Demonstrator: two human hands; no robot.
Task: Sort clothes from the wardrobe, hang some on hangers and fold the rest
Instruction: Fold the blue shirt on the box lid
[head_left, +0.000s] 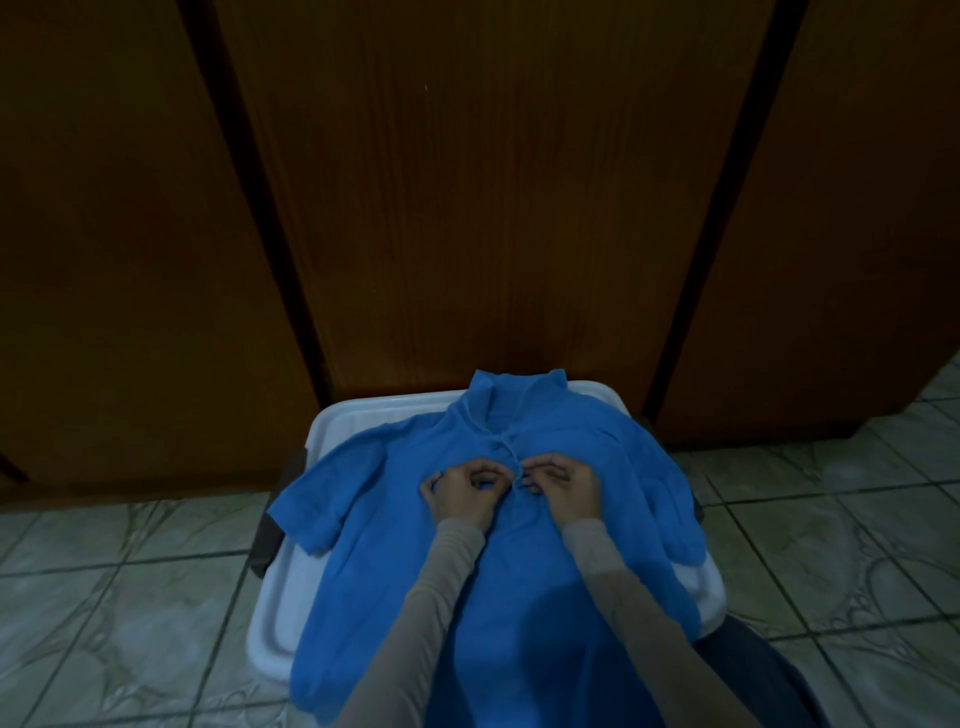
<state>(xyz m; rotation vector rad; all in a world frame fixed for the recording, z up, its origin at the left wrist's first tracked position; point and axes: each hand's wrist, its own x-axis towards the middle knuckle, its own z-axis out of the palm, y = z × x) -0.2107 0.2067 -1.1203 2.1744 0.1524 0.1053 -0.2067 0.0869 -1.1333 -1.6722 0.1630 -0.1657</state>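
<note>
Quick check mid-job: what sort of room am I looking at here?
Probably a bedroom or dressing area at home. Tall wooden wardrobe doors fill the background, the floor is tiled, and a blue shirt lies spread over a white tub while both hands work at its buttons.

We note wardrobe doors (467, 208) closing off the far side just behind the white tub (280, 613); tiled floor (130, 597) lies open left and right.
</note>
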